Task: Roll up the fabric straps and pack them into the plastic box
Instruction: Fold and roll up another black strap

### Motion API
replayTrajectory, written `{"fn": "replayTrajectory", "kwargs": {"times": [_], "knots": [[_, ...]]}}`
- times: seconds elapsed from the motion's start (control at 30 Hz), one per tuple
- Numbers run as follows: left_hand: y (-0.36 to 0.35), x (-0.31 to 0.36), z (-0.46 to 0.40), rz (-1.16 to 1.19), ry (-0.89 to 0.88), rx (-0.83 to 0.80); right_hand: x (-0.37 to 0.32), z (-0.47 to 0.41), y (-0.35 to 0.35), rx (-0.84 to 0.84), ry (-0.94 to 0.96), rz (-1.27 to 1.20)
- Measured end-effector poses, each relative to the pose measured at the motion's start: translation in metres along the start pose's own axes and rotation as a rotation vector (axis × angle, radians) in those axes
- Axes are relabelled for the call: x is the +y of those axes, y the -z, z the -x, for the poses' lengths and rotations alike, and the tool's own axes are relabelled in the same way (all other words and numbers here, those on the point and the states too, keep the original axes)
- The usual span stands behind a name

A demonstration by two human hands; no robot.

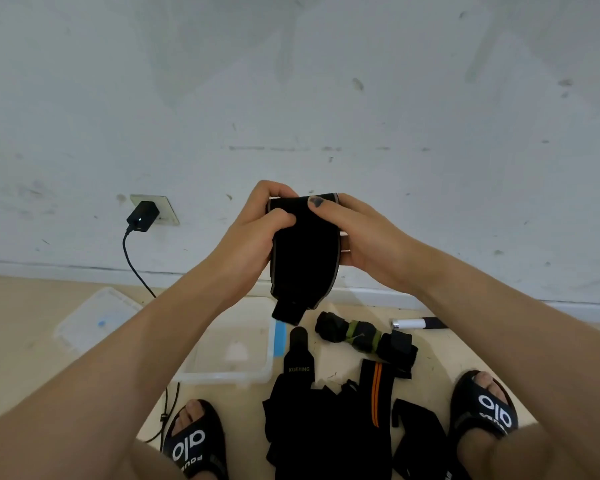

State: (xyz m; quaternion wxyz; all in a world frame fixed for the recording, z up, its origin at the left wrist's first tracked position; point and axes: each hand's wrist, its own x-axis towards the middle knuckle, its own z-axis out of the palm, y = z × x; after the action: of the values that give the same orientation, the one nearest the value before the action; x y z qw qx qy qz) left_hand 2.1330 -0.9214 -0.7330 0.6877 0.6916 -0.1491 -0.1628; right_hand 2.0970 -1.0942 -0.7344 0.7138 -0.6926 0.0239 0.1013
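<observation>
Both hands hold a wide black fabric strap (303, 258) with grey edging up in front of the wall. My left hand (257, 233) grips its top left edge, and my right hand (357, 233) grips the top right, thumb on the rolled upper end. The strap's narrow tail hangs down. Below on the floor stands the clear plastic box (232, 355), open, with nothing visible in it. A pile of black straps (329, 431), one with an orange stripe, lies between my feet. A rolled bundle of black and green straps (364, 336) lies right of the box.
The box's clear lid (97, 318) lies on the floor at the left. A black charger (142, 216) sits in a wall socket, its cable running down past the box. A white and black cylinder (418, 323) lies by the skirting. My sandalled feet (194, 441) flank the pile.
</observation>
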Motion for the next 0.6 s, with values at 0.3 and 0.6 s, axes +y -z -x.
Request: {"fn": "replayTrajectory", "kwargs": {"times": [0.3, 0.6], "knots": [[0.0022, -0.0035, -0.0014, 0.007, -0.021, -0.009, 0.0001, 0.0036, -0.0042, 0.042, 0.039, -0.063], [0.0029, -0.0045, -0.0014, 0.013, 0.009, 0.045, 0.0007, 0.0046, -0.0038, -0.027, 0.023, -0.076]]}}
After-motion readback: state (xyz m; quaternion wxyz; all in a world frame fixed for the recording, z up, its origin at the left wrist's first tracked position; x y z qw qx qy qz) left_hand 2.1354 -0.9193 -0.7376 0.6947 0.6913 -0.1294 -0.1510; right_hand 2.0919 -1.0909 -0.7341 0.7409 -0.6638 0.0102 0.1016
